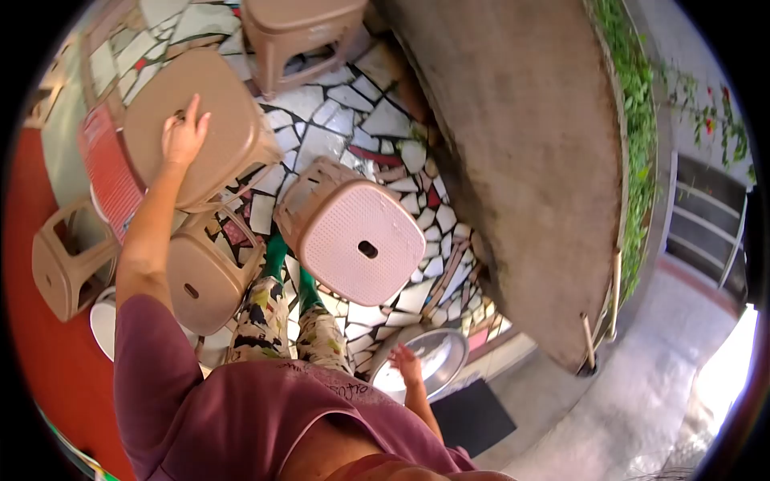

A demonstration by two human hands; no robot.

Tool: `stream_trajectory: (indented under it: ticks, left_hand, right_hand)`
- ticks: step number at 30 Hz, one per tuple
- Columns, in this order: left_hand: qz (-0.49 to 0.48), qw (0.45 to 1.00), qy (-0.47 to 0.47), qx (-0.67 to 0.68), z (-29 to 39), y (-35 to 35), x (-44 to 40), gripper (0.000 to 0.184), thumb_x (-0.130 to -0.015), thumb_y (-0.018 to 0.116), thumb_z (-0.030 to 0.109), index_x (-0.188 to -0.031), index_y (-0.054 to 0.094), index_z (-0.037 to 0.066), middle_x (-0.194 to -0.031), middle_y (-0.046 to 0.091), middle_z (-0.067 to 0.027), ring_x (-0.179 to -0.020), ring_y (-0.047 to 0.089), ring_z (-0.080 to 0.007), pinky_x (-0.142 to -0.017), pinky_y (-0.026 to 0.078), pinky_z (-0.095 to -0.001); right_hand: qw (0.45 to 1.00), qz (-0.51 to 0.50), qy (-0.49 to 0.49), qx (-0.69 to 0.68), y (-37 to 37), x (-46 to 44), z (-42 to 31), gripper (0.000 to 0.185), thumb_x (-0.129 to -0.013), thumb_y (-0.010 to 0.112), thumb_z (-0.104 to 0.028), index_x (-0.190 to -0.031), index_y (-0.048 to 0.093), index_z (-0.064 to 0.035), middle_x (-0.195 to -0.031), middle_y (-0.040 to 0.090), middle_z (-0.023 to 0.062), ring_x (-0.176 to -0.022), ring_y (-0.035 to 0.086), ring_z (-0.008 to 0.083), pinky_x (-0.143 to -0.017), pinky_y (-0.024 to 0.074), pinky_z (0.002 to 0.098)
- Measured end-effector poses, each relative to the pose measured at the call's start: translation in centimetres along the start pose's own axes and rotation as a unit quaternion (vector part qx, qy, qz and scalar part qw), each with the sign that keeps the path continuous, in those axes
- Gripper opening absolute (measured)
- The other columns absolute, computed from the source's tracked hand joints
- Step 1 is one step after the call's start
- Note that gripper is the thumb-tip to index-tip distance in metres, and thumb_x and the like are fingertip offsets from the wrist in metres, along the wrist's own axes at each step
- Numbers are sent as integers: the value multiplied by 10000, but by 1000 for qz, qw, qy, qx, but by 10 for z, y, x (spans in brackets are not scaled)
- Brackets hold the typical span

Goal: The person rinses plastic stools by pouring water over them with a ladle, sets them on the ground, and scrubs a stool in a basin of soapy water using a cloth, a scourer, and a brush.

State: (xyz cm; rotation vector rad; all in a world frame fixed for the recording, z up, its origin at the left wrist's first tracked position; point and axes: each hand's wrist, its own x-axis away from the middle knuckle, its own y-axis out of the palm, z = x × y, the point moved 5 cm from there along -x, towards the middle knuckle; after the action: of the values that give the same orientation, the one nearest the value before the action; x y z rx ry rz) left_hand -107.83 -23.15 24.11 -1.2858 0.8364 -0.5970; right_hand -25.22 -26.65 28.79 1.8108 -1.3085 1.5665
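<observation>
Near right, your right hand (407, 365) has loosely spread fingers over the metal basin (451, 372), seemingly empty. Farther left, your left hand (183, 140) spreads its fingers at the tan plastic stool (220, 120), perhaps steadying it; contact is unclear.

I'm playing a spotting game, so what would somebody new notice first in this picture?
Probably the pale pink stool with a dark hole in its seat, right in the middle. Next, perhaps, the left hand over a big tan stool at upper left. The patchwork tile floor around the pink stool stands out too.
</observation>
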Motion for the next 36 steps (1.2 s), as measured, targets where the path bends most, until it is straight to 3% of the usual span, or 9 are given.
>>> stream_trajectory:
  ticks: [13,16,20,23,24,30,31,33,36]
  left_hand:
    - [-149,975,-57,-156,-65,140,13,533,-1008,390,438,-1473,316,190,-720,675,-127,-780,646,-290,-921,404,-396]
    - [-194,964,-124,-132,-96,164,23,580,-1000,380,463,-1499,264,192,-1034,672,-229,-1104,590,-367,-1062,342,-440]
    - [-258,938,-229,-41,-107,149,24,644,-962,467,445,-1488,277,126,-1192,603,-268,-1091,587,-410,-997,401,-486]
    - [-191,972,-136,-4,-48,136,28,662,-950,488,459,-1436,363,27,-1345,497,-268,-1229,495,-402,-1038,377,-460]
    - [-196,967,-125,98,-15,133,41,661,-953,486,469,-1411,399,0,-1369,480,-263,-1270,467,-390,-1058,362,-447]
    - [-520,612,-311,509,226,83,161,723,-938,475,583,-1358,493,-5,-1417,472,-182,-1290,465,-260,-1074,353,-346]
    - [-493,601,-257,573,248,82,168,682,-947,485,557,-1333,515,-5,-1355,524,-179,-1216,516,-270,-1032,389,-364]
    - [-427,787,-141,422,262,70,161,641,-961,478,531,-1279,541,-21,-1263,569,-180,-1139,548,-265,-991,409,-369]
    - [-376,728,-253,515,262,95,173,650,-966,419,576,-1131,597,-27,-1025,633,-116,-972,588,-225,-897,450,-346]
  right_hand:
    - [979,156,-9,-132,68,-94,-103,600,-986,491,-417,-1482,324,-124,-1166,613,48,-1006,594,168,-766,485,318]
    - [968,172,22,-182,71,-105,-100,476,-986,435,-493,-1268,542,-125,-1082,646,8,-956,592,131,-750,445,299]
    - [951,181,31,-249,82,-118,-89,396,-987,455,-450,-1000,638,-99,-779,627,-29,-614,510,79,-561,386,240]
    - [938,205,-18,-278,88,-121,-94,371,-990,466,-400,-926,643,-81,-656,549,-32,-506,406,71,-463,299,236]
    - [929,206,-25,-306,86,-123,-91,282,-963,500,-292,-964,648,-53,-827,609,-26,-699,502,67,-607,385,232]
    - [903,221,-71,-362,82,-136,-104,282,-976,475,-269,-951,650,-50,-792,612,-25,-627,475,66,-532,340,226]
    - [897,220,-74,-375,82,-139,-111,320,-994,444,-289,-964,648,-44,-804,633,-15,-614,498,69,-515,346,223]
    - [901,213,-70,-371,80,-148,-117,316,-990,447,-277,-988,651,-35,-856,654,8,-672,546,98,-563,392,231]
    - [910,176,-60,-370,78,-170,-108,312,-947,489,-279,-1014,651,-20,-885,657,41,-740,578,122,-613,442,261]
